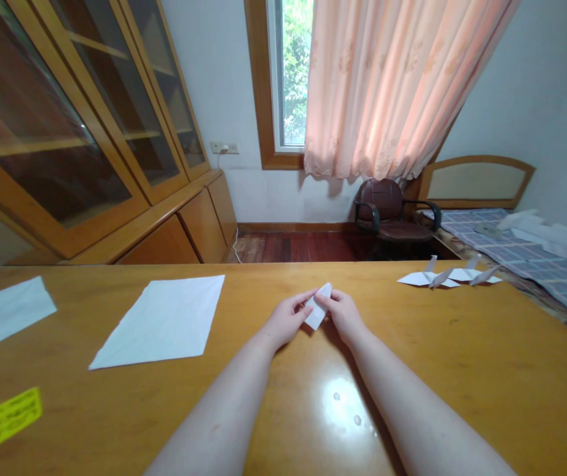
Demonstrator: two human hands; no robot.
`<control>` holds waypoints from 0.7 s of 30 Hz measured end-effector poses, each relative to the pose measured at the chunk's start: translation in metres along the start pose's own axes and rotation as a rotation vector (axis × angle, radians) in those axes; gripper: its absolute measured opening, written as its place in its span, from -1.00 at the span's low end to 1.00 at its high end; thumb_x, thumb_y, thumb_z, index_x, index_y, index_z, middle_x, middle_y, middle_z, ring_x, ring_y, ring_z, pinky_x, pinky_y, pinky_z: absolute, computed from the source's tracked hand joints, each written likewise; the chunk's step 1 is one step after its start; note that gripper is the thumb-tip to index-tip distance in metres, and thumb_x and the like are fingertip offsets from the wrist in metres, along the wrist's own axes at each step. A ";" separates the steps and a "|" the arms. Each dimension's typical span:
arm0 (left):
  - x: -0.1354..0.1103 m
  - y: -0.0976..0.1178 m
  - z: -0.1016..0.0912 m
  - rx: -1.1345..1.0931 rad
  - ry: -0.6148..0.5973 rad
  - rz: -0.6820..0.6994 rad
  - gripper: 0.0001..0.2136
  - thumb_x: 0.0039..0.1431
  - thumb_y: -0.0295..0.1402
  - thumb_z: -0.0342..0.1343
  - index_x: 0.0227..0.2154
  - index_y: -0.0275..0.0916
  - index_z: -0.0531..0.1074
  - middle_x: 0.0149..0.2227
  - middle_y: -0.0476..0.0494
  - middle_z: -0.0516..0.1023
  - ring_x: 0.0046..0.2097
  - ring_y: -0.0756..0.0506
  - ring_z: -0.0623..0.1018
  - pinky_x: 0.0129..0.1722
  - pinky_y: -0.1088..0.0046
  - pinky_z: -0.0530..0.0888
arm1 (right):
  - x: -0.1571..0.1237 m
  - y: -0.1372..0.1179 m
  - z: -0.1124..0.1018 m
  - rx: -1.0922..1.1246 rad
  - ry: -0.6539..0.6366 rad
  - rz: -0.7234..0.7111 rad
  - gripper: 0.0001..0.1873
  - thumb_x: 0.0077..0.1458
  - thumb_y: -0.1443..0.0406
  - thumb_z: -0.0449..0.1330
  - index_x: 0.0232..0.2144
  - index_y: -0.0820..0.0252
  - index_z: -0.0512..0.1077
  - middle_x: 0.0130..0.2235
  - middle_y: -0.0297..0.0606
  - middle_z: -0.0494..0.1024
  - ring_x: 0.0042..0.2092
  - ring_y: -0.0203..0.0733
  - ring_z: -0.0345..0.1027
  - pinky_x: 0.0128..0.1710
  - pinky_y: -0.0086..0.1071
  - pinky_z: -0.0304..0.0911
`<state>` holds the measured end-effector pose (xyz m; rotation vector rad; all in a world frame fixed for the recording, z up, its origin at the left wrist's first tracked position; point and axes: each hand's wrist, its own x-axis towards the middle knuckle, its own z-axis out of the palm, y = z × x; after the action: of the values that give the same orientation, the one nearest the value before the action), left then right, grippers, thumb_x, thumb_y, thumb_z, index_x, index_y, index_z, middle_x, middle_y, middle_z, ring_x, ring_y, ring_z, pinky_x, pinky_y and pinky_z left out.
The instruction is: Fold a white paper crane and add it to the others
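A small folded piece of white paper (317, 308) is held just above the wooden table (412, 370) at its middle. My left hand (287, 318) pinches its left side with thumb and fingers closed on it. My right hand (343, 313) grips the right side, fingers curled on the paper's upper edge. Both forearms reach in from the bottom of the view.
A flat white sheet (163, 320) lies left of my hands, another sheet (2, 313) at the far left edge. Two folded paper cranes (448, 276) sit at the table's right rear. A yellow label (1, 422) lies front left. An office chair (391, 213) and a bed (536, 254) stand beyond.
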<state>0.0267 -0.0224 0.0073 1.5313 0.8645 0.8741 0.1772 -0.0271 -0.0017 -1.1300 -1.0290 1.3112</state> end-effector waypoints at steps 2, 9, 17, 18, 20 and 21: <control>0.000 0.001 0.000 0.003 0.000 -0.006 -0.57 0.06 -0.39 0.06 0.05 -0.20 0.32 -0.01 -0.15 0.47 -0.07 -0.13 0.45 -0.03 0.29 0.36 | 0.000 -0.001 0.000 -0.004 0.024 -0.004 -0.69 -0.17 0.09 0.26 -0.54 0.27 0.45 -0.58 -0.34 0.43 -0.55 -0.33 0.20 -0.53 -0.44 0.05; -0.003 0.006 0.002 -0.024 -0.050 -0.026 -0.59 0.05 -0.39 0.09 0.02 -0.19 0.36 -0.02 -0.17 0.47 -0.07 -0.13 0.46 -0.02 0.27 0.34 | -0.004 -0.006 -0.002 -0.100 0.162 -0.067 -0.51 -0.08 -0.03 0.15 -0.74 0.24 0.32 -0.68 -0.35 0.32 -0.60 -0.33 0.12 -0.56 -0.42 0.03; 0.004 -0.007 0.000 -0.072 0.160 -0.027 -0.58 0.04 -0.37 0.09 0.01 -0.25 0.35 -0.28 -0.13 0.52 -0.34 -0.01 0.47 -0.32 0.47 0.42 | 0.004 0.004 -0.002 0.009 0.021 -0.065 -0.63 -0.08 0.01 0.18 -0.48 0.23 0.41 -0.56 -0.33 0.42 -0.56 -0.35 0.20 -0.59 -0.47 0.10; 0.005 -0.008 -0.001 -0.098 0.183 -0.035 -0.57 0.05 -0.36 0.08 0.03 -0.24 0.34 -0.30 -0.12 0.51 -0.37 0.00 0.47 -0.37 0.49 0.42 | 0.004 0.005 -0.001 0.000 -0.050 -0.083 -0.65 -0.11 0.07 0.23 -0.35 0.22 0.43 -0.48 -0.30 0.47 -0.51 -0.32 0.26 -0.55 -0.46 0.16; 0.006 -0.009 -0.002 -0.154 0.219 -0.046 -0.56 0.04 -0.37 0.09 0.04 -0.23 0.32 -0.30 -0.11 0.49 -0.38 0.00 0.48 -0.41 0.50 0.44 | 0.003 0.007 0.003 -0.015 -0.139 -0.110 -0.55 -0.20 0.19 0.30 -0.20 0.20 0.39 -0.33 -0.24 0.52 -0.40 -0.25 0.35 -0.46 -0.42 0.24; 0.006 -0.009 -0.002 -0.179 0.231 -0.052 -0.56 0.03 -0.38 0.10 0.04 -0.22 0.32 -0.29 -0.11 0.48 -0.38 0.00 0.48 -0.41 0.50 0.45 | 0.002 0.007 0.005 -0.005 -0.149 -0.123 -0.51 -0.23 0.24 0.32 -0.17 0.19 0.38 -0.26 -0.22 0.52 -0.32 -0.22 0.38 -0.38 -0.39 0.28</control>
<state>0.0269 -0.0151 -0.0007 1.2645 0.9601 1.0748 0.1713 -0.0254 -0.0078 -0.9681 -1.1924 1.3100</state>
